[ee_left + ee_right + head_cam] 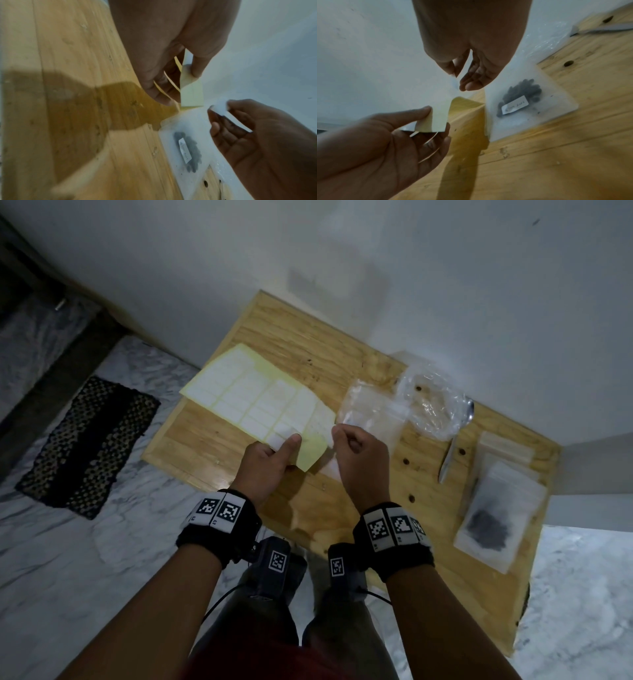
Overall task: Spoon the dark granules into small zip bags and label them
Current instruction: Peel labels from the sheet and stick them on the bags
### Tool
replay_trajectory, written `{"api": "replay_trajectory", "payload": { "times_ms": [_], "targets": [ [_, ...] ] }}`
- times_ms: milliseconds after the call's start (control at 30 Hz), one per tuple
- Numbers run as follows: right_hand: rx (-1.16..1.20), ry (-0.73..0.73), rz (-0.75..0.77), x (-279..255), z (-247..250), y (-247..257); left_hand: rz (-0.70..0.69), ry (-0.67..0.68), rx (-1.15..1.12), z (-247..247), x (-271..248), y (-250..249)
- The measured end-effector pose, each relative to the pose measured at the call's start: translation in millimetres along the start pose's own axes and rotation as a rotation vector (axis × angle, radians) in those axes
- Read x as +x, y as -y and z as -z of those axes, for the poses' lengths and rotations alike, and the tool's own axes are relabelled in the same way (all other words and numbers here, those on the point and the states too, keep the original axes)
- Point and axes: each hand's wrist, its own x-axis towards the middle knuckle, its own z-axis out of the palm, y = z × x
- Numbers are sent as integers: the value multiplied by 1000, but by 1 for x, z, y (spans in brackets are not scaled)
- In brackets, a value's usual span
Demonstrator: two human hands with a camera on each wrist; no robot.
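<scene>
Hands meet above a small wooden table point(342, 364) as I stand over it, peeling a sticker; my left hand point(270, 463) pinches the near corner of a label sheet point(253, 395) between thumb and curled fingers, lifting that corner off the wood so the yellow backing bends away and a sticker's edge comes free; the rest of the sheet trails toward 10 o'clock and rests on the table; my right hand point(359, 453), just beside the left at 3 o'clock of it, is narrowed to a pinch, thumb and forefinger closed on one small white label point(223, 106) held clear of the sheet, sticky side probably kept off my skin so it stays usable; directly beneath my right hand lies a filled zip bag point(530, 102) of dark granules with a handwritten label already on it, flat on the wood; I cannot tell whether the fresh label is meant for this bag or another; at 1 o'clock sit empty zip bags point(370, 412) and a crumpled clear plastic bag point(431, 402), parked within reach; a spoon point(455, 443) lies at 2 o'clock, set down because both hands are needed for peeling; at 4 o'clock a stack of finished bags point(496, 508) is gathered at the table's edge, out of the working space, granules showing dark through the top one.
</scene>
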Motion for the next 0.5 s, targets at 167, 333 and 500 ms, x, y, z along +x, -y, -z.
{"api": "replay_trajectory", "payload": {
  "times_ms": [167, 333, 500],
  "targets": [
    [236, -28, -186, -1, 17, 2, 82, -91, -72, -6, 2, 7],
    [271, 23, -221, -10, 33, 6, 200, -87, -65, -12, 1, 7],
    [293, 25, -231, -17, 43, 2, 321, -31, 77, -3, -7, 3]
  ]
}}
